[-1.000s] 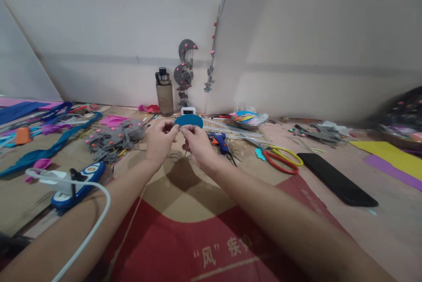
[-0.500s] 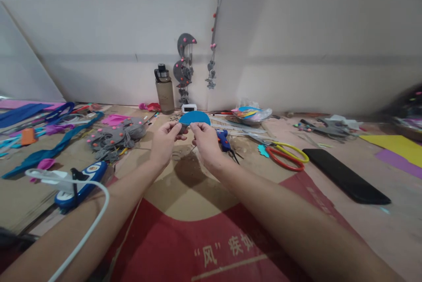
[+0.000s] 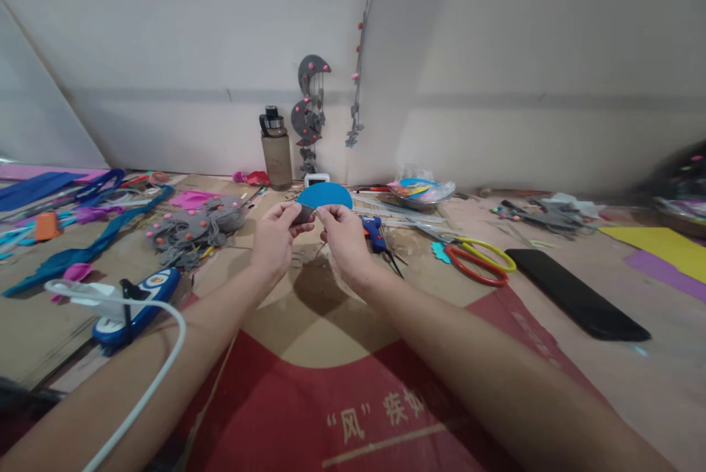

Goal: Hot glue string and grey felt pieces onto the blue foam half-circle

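Note:
My left hand (image 3: pixel 276 240) is closed, its thumb and fingers pinching a small dark grey flat piece (image 3: pixel 303 213). Close beside it, my right hand (image 3: pixel 345 237) has thumb and forefinger pressed together near that piece's right edge; what lies in this pinch is too small to make out. A flat, round blue piece (image 3: pixel 325 194) shows just above and behind both hands, its lower edge partly covered by the fingers. Whether it touches the fingertips I cannot tell. To the right of my right hand lies a blue glue gun (image 3: pixel 375 234), partly hidden by the hand.
Scissors (image 3: pixel 479 260) with red and yellow handles and a black phone-like slab (image 3: pixel 576 294) lie on the right. Grey strung ornaments (image 3: pixel 193 228) and a blue-white device (image 3: pixel 137 308) with a white cable lie left. A bottle (image 3: pixel 276 156) stands by the white wall panel (image 3: pixel 468 53).
The blue round piece has tilted and now shows a fuller oval. More of the grey piece shows in my left fingers. Both hands stay nearly in place.

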`<act>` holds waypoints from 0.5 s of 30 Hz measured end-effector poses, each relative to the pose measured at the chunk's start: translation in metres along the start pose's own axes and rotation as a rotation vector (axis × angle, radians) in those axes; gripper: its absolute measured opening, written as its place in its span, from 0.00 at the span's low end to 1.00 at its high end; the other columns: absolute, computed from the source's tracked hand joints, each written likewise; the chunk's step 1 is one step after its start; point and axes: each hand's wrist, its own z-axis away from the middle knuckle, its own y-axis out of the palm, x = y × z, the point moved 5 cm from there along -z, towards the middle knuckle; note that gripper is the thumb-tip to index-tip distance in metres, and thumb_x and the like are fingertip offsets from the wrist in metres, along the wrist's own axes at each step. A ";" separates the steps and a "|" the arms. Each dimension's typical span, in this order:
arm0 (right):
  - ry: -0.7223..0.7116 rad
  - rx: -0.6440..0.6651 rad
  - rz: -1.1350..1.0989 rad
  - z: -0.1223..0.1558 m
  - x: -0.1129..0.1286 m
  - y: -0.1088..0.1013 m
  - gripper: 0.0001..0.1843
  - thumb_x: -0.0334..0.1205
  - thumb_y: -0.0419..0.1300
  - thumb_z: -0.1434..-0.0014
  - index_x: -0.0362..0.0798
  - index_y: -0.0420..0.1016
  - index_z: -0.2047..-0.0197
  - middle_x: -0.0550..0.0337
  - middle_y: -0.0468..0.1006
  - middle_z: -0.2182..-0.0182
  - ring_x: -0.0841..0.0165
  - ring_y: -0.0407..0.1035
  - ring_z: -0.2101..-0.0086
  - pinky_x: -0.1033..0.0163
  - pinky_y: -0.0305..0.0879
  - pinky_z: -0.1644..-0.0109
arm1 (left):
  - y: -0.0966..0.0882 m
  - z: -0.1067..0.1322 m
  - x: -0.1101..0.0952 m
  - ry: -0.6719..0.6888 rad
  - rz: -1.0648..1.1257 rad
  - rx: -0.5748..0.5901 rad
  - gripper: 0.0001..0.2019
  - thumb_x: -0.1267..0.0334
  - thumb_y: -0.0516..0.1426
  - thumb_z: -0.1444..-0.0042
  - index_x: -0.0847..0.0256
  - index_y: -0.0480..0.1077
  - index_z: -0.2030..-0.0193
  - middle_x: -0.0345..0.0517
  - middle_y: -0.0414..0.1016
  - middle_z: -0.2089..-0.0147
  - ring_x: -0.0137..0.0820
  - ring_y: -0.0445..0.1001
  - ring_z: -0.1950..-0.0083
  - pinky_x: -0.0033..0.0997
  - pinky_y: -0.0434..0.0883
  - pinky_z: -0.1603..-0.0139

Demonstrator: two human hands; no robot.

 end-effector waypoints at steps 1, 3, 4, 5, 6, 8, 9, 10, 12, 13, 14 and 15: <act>0.006 0.005 -0.008 0.000 0.000 0.000 0.11 0.46 0.58 0.50 0.47 0.70 0.71 0.63 0.72 0.74 0.74 0.61 0.75 0.68 0.56 0.72 | 0.000 0.000 0.000 -0.003 0.008 0.007 0.07 0.64 0.61 0.55 0.65 0.70 0.72 0.42 0.73 0.72 0.26 0.73 0.72 0.26 0.72 0.68; 0.021 0.026 -0.028 0.001 0.001 0.001 0.11 0.46 0.58 0.50 0.47 0.70 0.71 0.64 0.71 0.75 0.75 0.59 0.77 0.68 0.55 0.73 | 0.000 0.000 0.001 -0.015 0.024 0.023 0.06 0.65 0.61 0.54 0.65 0.70 0.72 0.43 0.74 0.72 0.26 0.73 0.71 0.25 0.72 0.69; 0.025 0.038 -0.041 0.001 0.002 0.001 0.11 0.46 0.58 0.50 0.47 0.69 0.71 0.65 0.71 0.75 0.75 0.58 0.77 0.68 0.54 0.74 | 0.001 0.000 0.001 -0.025 0.033 0.032 0.06 0.65 0.61 0.54 0.65 0.70 0.72 0.43 0.74 0.72 0.26 0.74 0.71 0.24 0.71 0.70; 0.024 0.052 -0.055 0.002 0.003 0.002 0.11 0.46 0.58 0.50 0.47 0.69 0.71 0.65 0.70 0.76 0.76 0.57 0.78 0.68 0.54 0.75 | 0.001 0.000 0.002 -0.039 0.043 0.041 0.05 0.65 0.60 0.54 0.65 0.70 0.72 0.43 0.74 0.72 0.26 0.74 0.70 0.24 0.71 0.70; 0.020 0.066 -0.066 0.002 0.004 0.003 0.11 0.46 0.58 0.50 0.47 0.69 0.71 0.65 0.70 0.76 0.76 0.57 0.78 0.68 0.53 0.75 | 0.002 0.000 0.002 -0.060 0.056 0.047 0.04 0.66 0.59 0.53 0.65 0.70 0.72 0.43 0.74 0.72 0.26 0.74 0.70 0.23 0.71 0.71; 0.003 0.090 -0.068 0.002 0.007 0.004 0.11 0.46 0.58 0.49 0.46 0.69 0.71 0.65 0.71 0.76 0.76 0.58 0.78 0.68 0.53 0.75 | 0.003 -0.001 0.003 -0.127 0.095 0.046 0.03 0.67 0.57 0.52 0.65 0.70 0.72 0.43 0.74 0.73 0.25 0.74 0.72 0.22 0.71 0.72; -0.012 0.100 -0.054 0.003 0.009 0.004 0.11 0.46 0.57 0.49 0.46 0.70 0.71 0.64 0.71 0.75 0.75 0.58 0.78 0.68 0.54 0.75 | 0.003 -0.002 0.004 -0.176 0.116 0.037 0.03 0.68 0.56 0.51 0.65 0.70 0.72 0.43 0.74 0.74 0.25 0.73 0.73 0.21 0.71 0.73; -0.033 0.106 -0.028 0.003 0.011 0.005 0.11 0.46 0.57 0.49 0.46 0.70 0.70 0.64 0.72 0.75 0.75 0.59 0.77 0.68 0.55 0.74 | 0.003 -0.002 0.005 -0.234 0.135 0.025 0.04 0.69 0.55 0.50 0.65 0.69 0.73 0.43 0.74 0.74 0.24 0.73 0.74 0.21 0.71 0.73; -0.086 0.113 0.056 0.005 0.015 0.005 0.11 0.46 0.56 0.48 0.46 0.70 0.71 0.63 0.72 0.76 0.74 0.60 0.76 0.67 0.56 0.71 | 0.003 -0.002 0.009 -0.343 0.156 0.000 0.05 0.71 0.53 0.50 0.65 0.69 0.74 0.44 0.74 0.76 0.23 0.72 0.76 0.21 0.71 0.74; -0.116 0.112 0.100 0.006 0.017 0.005 0.11 0.46 0.56 0.48 0.46 0.70 0.71 0.63 0.71 0.76 0.74 0.60 0.76 0.67 0.57 0.70 | 0.003 -0.002 0.010 -0.382 0.155 -0.006 0.05 0.71 0.53 0.50 0.65 0.69 0.74 0.44 0.74 0.76 0.23 0.71 0.76 0.21 0.71 0.74; -0.144 0.107 0.137 0.007 0.019 0.004 0.12 0.46 0.56 0.47 0.46 0.70 0.71 0.63 0.71 0.76 0.74 0.60 0.76 0.67 0.57 0.70 | 0.002 -0.002 0.011 -0.411 0.146 -0.004 0.04 0.70 0.54 0.50 0.65 0.69 0.73 0.44 0.74 0.76 0.23 0.71 0.77 0.20 0.71 0.74; -0.166 0.102 0.165 0.008 0.020 0.004 0.12 0.46 0.55 0.47 0.46 0.70 0.71 0.63 0.71 0.76 0.73 0.61 0.75 0.67 0.57 0.69 | 0.002 -0.002 0.012 -0.424 0.128 0.002 0.03 0.69 0.55 0.49 0.65 0.69 0.72 0.44 0.74 0.75 0.23 0.71 0.77 0.20 0.71 0.74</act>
